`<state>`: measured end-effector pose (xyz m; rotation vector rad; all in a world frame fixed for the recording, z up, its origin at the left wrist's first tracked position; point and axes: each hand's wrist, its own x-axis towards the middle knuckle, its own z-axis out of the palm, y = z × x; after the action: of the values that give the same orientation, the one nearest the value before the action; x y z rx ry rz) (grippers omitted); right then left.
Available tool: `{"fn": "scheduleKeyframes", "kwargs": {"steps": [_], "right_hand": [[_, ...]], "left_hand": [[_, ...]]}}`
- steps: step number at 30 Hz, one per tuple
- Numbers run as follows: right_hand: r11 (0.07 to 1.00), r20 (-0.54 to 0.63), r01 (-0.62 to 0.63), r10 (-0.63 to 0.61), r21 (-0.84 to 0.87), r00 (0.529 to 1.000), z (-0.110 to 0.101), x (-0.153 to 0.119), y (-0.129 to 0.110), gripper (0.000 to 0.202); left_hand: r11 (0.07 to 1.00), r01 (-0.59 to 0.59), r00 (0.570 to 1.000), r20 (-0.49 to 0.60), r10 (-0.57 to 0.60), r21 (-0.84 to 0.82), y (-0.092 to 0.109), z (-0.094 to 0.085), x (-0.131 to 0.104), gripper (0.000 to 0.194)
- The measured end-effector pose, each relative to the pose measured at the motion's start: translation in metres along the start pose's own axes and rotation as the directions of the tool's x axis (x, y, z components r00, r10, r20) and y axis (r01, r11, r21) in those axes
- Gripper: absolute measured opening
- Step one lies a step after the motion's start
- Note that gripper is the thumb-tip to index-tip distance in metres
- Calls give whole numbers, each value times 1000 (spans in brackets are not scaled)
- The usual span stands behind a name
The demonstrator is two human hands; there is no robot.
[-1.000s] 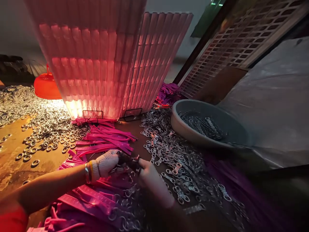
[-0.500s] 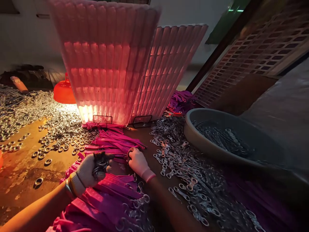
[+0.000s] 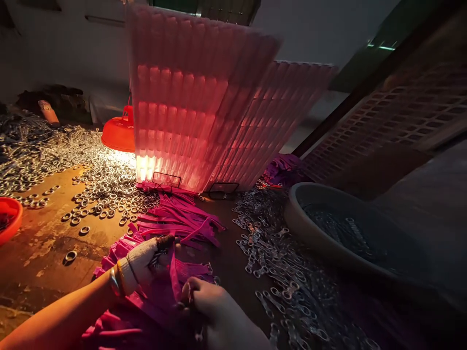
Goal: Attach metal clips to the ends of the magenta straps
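My left hand (image 3: 140, 265), in a pale glove with dark-wrapped fingertips, curls around small metal fittings (image 3: 158, 255) just above a heap of magenta straps (image 3: 127, 333). Low in the middle, my right hand (image 3: 207, 301) is closed on a magenta strap (image 3: 175, 274), which runs up past the left fingertips. Blur hides the exact grip of the right fingers and some metal beside them. More magenta straps (image 3: 164, 218) lie in a bundle beyond both hands.
Loose metal rings (image 3: 109, 199) cover the table's left side under a red lamp (image 3: 118, 133). Ribbed translucent panels (image 3: 175, 107) stand behind the straps. Metal links (image 3: 270, 248) lie right, beside a large grey basin (image 3: 292, 214). A red bowl (image 3: 14, 228) sits at the left edge.
My right hand has moved from the far strap bundle down toward me, drawing a strap with it. My left hand keeps its metal fittings and has turned slightly. The view has shifted.
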<state>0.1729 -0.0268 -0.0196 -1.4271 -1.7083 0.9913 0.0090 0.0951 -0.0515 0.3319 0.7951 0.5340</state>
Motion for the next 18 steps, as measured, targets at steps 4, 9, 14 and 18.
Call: {"fn": "scheduleKeyframes", "kwargs": {"steps": [4,9,14,18], "right_hand": [[988,65,-90,99,-124,993,38,-13,20,16],[992,72,-84,91,-91,993,48,-5,5,22],[1000,-122,12,-9,23,992,7,7,-21,30],[972,-235,-10,-46,-233,971,-9,14,-23,40]], "left_hand": [[995,-65,998,-22,66,76,26,-2,-3,16],[959,-192,978,-40,204,209,43,3,-13,10],[765,-335,941,158,299,550,21,13,-37,29],[642,-371,928,247,278,671,5,16,-51,37]]}}
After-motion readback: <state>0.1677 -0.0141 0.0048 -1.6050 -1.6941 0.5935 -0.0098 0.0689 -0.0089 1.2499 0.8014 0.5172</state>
